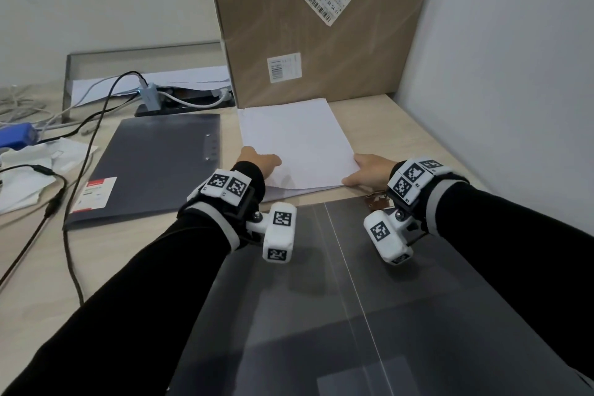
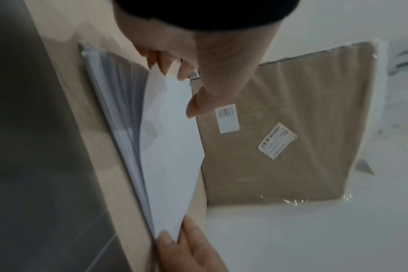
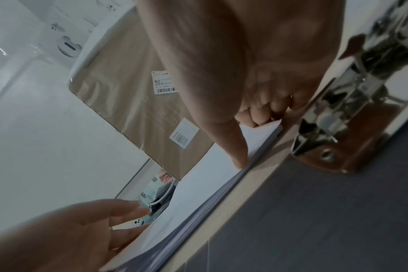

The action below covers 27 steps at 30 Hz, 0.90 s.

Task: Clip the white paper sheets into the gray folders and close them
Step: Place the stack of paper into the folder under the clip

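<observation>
Both hands grip the stack of white paper sheets (image 1: 295, 141) on the worktop (image 1: 128, 254): left hand (image 1: 257, 161) at its near-left corner, right hand (image 1: 369, 170) pinching the near-right corner, beyond the open gray folder (image 1: 321, 315).

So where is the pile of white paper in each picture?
Head view: the pile of white paper lies in the middle, on the desk in front of the cardboard box, with both hands at its near corners.
Left wrist view: the pile runs down the middle, left of the box.
Right wrist view: the pile slants from the lower middle up to the right hand.
Shared landmark: the cardboard box with white labels.
</observation>
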### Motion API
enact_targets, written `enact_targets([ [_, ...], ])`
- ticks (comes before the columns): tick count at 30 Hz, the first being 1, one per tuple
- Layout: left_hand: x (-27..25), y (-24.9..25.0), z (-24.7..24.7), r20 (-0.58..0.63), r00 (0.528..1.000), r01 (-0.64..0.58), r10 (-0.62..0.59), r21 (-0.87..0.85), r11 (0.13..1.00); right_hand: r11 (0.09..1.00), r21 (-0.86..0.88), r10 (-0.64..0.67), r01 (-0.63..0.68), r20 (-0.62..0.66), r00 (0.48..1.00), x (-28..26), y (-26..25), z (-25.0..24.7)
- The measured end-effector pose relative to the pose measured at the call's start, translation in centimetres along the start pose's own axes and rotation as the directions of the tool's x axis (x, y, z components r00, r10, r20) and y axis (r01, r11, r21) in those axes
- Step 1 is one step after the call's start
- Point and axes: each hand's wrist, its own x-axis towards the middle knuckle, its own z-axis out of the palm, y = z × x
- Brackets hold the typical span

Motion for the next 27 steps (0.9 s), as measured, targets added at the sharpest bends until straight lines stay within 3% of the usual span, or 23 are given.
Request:
enact_targets([
  [5,0.6,-0.1,-1.6,0.063,0.989,0.141,-0.132,-0.168,0.976,0.997,-0.083,0.008,-0.007,0.007,1.0,0.3,0.0,-0.2],
  [10,1.0,0.6,-2.4,0.129,0.974,0.206,-0.187,-0.155,0.966,0.995,-0.104,-0.011,0.011,-0.008,1.0,0.7,0.1,-0.1],
  [15,1.0,1.2,-1.9,0.147,0.975,0.183,-0.166,-0.109,0.977,0.994,-0.111,-0.015,0.015,0.004,1.0,0.9,0.4,-0.1],
  [19,0.7,1.2,-0.7,0.235,0.966,0.162,-0.106,-0.234,0.959,0.994,-0.108,-0.027,0.028,0.005,1.0,0.9,0.3,-0.2],
  [24,0.3,1.2,-0.1,0.064,0.998,0.033,-0.03,-0.05,0.998,0.997,0.067,-0.036,0.033,0.031,0.999,0.8,0.7,-0.5],
  [26,-0.2,1.0,-0.3,0.022,1.0,-0.017,0.014,0.128,0.992,0.99,0.139,-0.035,0.032,0.024,0.999,0.5,0.6,-0.4],
  [27,-0.3,1.0,-0.2,-0.01,1.0,0.015,-0.014,0.086,0.996,0.988,0.155,-0.033,0.029,0.019,0.999,0.5,0.6,-0.2],
])
